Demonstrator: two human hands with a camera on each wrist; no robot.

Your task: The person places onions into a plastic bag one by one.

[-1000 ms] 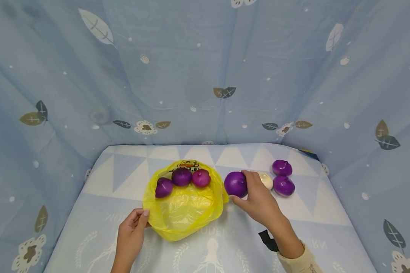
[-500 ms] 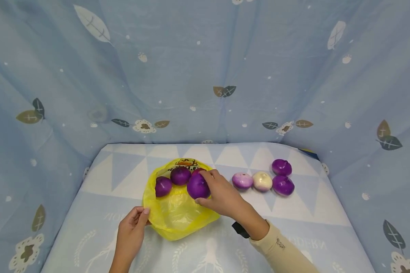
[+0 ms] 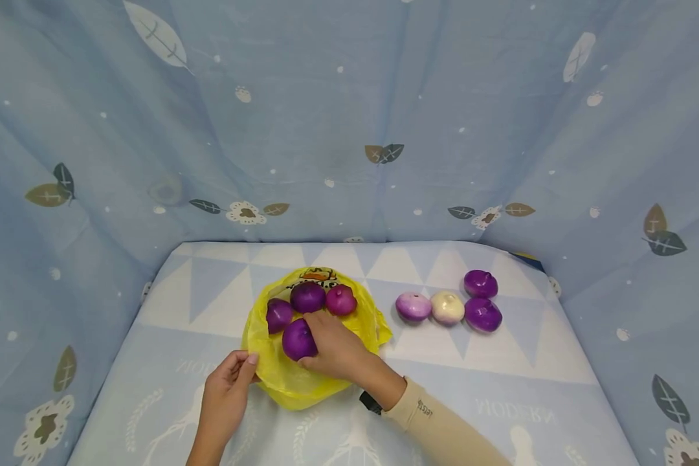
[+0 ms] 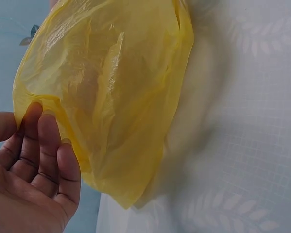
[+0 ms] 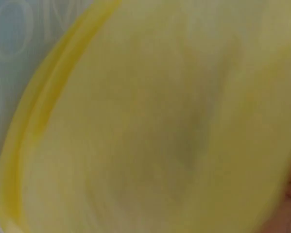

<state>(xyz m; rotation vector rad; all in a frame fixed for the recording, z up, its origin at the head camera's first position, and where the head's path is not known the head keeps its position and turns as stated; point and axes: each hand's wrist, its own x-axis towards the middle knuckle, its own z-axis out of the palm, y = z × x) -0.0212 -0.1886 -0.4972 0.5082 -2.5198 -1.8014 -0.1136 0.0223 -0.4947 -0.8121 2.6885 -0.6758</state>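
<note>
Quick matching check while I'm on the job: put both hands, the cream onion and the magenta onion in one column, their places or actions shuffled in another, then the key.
Column 1
1. Left hand
2. Right hand
3. Cream onion
4. Magenta onion

Column 2
A. On the table, between other onions
B. Grips a purple onion
C. Inside the bag, not gripped
D. Pinches the yellow bag

Pairs: 1-D, 2-B, 3-A, 4-C

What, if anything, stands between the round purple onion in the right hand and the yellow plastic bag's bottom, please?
Nothing visible: the held onion is within the open yellow bag, and three other round purplish onions sit toward its far side.
</note>
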